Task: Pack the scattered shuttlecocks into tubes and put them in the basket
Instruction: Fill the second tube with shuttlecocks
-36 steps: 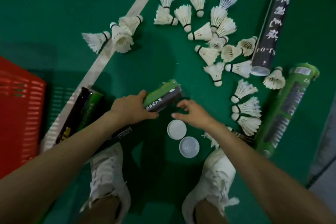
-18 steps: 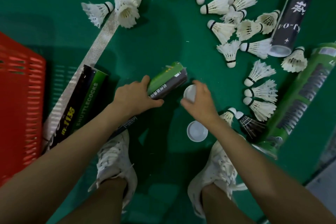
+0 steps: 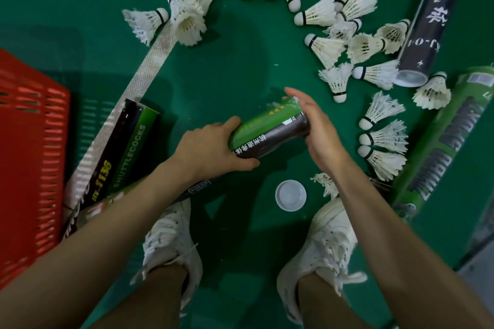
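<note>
Right hand [image 3: 318, 131] now over tube [image 3: 267, 136] end

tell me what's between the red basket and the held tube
A black tube and a green tube lie side by side between the red basket and the held tube, in the head view.

Green floor [image 3: 227, 67], white line [image 3: 149, 61] across it — shuttlecocks [image 3: 320, 45] scattered far and right, a black tube [image 3: 427, 21] and green tube [image 3: 443, 147] among them, more tubes [image 3: 117, 152] beside the red basket [image 3: 29, 141] — one lid [image 3: 290, 195].
</note>
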